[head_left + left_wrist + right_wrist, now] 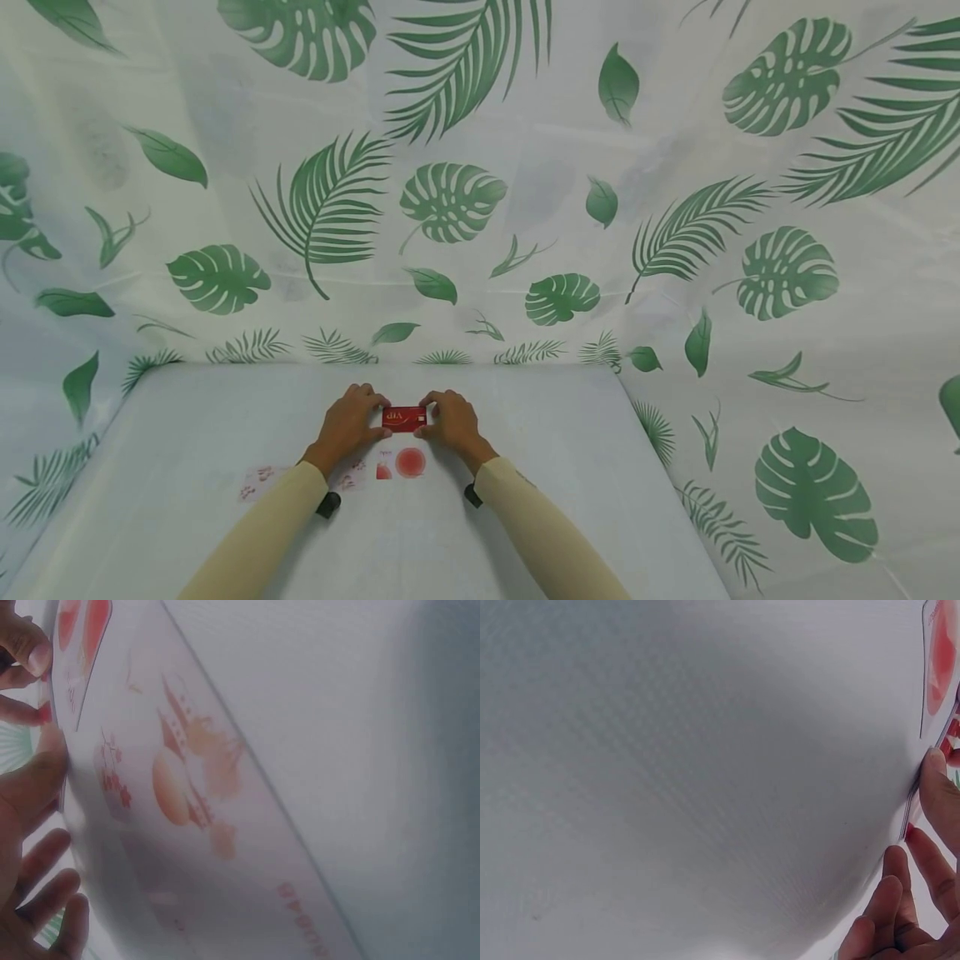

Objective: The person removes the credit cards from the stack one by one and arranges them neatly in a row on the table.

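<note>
A red card (403,419) with "VIP" printed on it, upside down in the head view, lies between both hands. My left hand (351,423) pinches its left end between thumb and index finger. At the other end, my right hand (453,421) pinches it the same way. In the left wrist view the left thumb (52,761) presses along the card's near edge, the other fingers loosely bent. From the right wrist, the card's edge (909,810) looks like several thin layers under the right thumb (939,791). Most of the card's face is hidden in both wrist views.
Just nearer than the red card lies a pale card with a red disc (410,462). A pale sheet with pink flower prints (258,482) lies partly under the left forearm. The white table (562,433) meets a leaf-patterned curtain (517,208) at the back and sides.
</note>
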`<state>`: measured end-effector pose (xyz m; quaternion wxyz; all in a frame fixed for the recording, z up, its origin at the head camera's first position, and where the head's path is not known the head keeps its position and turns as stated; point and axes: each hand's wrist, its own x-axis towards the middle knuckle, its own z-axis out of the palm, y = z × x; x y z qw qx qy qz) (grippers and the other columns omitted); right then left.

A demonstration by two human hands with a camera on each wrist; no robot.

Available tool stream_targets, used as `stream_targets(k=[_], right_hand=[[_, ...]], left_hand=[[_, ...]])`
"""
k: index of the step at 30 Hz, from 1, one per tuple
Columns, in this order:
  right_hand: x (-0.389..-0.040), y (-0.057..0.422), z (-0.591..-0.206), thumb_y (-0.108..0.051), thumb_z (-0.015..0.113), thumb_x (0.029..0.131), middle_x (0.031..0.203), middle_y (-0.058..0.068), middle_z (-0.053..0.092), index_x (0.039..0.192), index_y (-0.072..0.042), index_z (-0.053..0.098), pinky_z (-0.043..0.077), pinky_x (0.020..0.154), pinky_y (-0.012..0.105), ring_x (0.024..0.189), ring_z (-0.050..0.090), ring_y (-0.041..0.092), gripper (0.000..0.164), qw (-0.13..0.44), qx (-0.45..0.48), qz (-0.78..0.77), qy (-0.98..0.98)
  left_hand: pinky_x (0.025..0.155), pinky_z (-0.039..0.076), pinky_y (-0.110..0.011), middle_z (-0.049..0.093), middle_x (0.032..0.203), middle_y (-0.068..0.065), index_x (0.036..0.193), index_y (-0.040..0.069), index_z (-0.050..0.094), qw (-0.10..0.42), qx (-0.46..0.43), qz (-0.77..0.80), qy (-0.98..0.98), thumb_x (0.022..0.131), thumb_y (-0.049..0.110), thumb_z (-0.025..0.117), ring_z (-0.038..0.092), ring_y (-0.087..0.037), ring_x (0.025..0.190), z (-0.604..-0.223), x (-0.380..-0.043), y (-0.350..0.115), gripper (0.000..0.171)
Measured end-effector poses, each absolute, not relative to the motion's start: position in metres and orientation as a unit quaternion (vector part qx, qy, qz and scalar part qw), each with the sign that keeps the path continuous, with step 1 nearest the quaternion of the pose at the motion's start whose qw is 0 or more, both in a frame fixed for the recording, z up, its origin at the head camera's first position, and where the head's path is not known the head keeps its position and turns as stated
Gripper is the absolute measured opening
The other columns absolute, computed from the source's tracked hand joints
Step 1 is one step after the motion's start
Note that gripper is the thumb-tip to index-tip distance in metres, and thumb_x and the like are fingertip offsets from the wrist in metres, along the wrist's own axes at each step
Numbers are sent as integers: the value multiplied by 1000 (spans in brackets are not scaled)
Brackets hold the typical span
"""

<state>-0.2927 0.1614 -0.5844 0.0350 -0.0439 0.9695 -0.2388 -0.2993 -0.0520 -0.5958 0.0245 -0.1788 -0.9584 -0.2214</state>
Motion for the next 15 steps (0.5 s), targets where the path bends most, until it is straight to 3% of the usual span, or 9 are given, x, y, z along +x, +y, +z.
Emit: stream_targets(k=[6,15], right_hand=[[-292,161,-584,-28,94,81,97,1,66,123,-20,74,51,83,35,88,57,15,47,26,-51,-232,971],[-290,164,-585,-29,93,84,101,0,73,126,-20,72,54,92,37,95,61,15,48,7,-70,-241,968]], left_hand=[[98,57,-47,69,112,-8,125,11,75,21,-182,-224,-957,80,30,95,57,-25,108,-595,-300,-53,53],[98,56,-47,70,114,-7,126,10,73,12,-182,-239,-954,80,30,95,55,-24,108,-589,-299,-53,55]])
